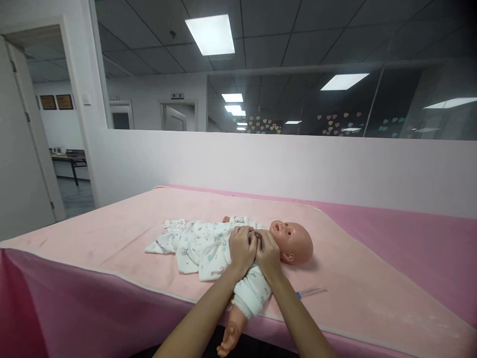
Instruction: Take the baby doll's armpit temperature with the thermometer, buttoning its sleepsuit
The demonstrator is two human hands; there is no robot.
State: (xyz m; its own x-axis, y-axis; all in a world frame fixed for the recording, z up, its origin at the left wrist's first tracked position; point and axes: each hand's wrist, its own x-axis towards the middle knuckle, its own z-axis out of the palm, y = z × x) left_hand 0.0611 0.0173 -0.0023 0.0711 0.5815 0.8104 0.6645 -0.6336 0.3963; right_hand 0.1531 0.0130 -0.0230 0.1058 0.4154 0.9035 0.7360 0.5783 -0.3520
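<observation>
A baby doll (296, 241) lies on its back, its head to the right, dressed in a loose white printed outfit (208, 243). My left hand (242, 246) and my right hand (267, 248) meet at the upper chest, just below the doll's chin. The fingers of both are curled and pressed together at the garment's neckline. A small dark patch shows between them, but what they pinch is hidden. One doll arm (234, 328) in a white sleeve passes between my forearms and hangs over the near edge.
A pink padded sheet (122, 243) covers the table, with darker pink cloth (410, 238) at its edges. A thin clear item with a blue end (312, 292) lies right of my right forearm. Behind stands a white low wall (283, 164) with glass above; a doorway is left.
</observation>
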